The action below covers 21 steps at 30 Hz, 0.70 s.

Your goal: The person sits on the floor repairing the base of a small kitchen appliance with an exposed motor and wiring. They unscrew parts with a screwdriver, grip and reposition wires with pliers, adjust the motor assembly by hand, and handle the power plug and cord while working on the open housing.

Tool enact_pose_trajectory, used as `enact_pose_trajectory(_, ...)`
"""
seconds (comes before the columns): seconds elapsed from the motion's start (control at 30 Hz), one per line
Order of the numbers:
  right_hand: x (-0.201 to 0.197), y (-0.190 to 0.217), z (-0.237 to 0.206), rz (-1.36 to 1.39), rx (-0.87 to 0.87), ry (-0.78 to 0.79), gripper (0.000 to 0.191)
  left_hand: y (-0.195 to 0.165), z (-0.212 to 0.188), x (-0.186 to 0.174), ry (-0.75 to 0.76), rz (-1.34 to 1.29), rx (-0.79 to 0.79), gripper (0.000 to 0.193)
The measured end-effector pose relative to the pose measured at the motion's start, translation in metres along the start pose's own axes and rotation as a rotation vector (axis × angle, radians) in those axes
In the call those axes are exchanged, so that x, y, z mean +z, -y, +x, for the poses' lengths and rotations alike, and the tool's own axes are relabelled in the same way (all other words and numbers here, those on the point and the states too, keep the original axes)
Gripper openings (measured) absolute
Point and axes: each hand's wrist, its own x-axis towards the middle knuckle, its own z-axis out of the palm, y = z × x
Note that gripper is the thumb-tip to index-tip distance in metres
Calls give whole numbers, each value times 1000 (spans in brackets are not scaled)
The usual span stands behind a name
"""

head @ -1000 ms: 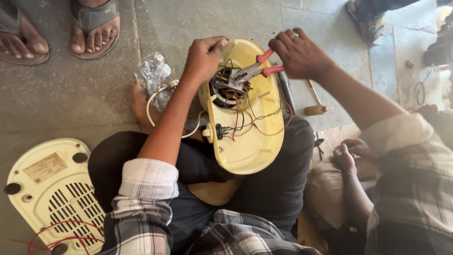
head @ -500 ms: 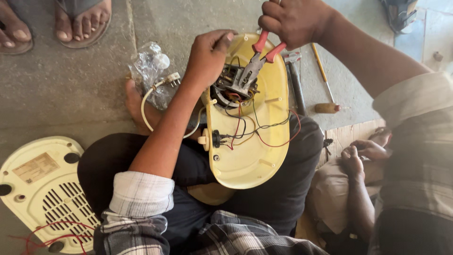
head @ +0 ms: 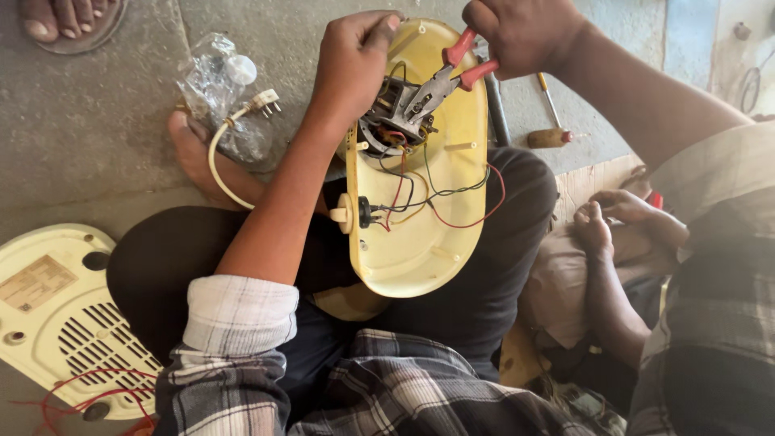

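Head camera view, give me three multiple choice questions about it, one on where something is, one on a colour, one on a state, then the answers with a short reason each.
1. Where does the cream vented cover lie?
A. bottom left, on the floor
B. on the person's lap
C. top right

2. What colour are the handles of the pliers?
A. blue
B. red
C. black

3. How is the yellow appliance housing?
A. closed up
B. wrapped in plastic
C. open, with wires and motor showing

Answers:
1 A, it rests on the concrete by the left knee.
2 B, red grips stick out of the right hand.
3 C, the inside shows while the left hand steadies the rim.
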Motion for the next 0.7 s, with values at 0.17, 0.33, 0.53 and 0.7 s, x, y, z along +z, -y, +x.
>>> enact_pose_trajectory(0.17, -5, 18, -10, -30, 53, -65, 68, -1, 3, 1, 33, 84, -53, 24)
enact_pose_trajectory(0.33, -8, 21, -14, 12, 94, -50, 69, 0, 5, 3, -20, 80, 19, 22)
enact_pose_trajectory(0.53, -4, 27, -27, 32, 135, -73, 68, -3, 6, 9, -44, 116, 34, 22)
enact_pose_trajectory(0.7, -4, 29, -34, 20, 148, -61, 74, 2, 8, 14, -66, 76, 0, 24)
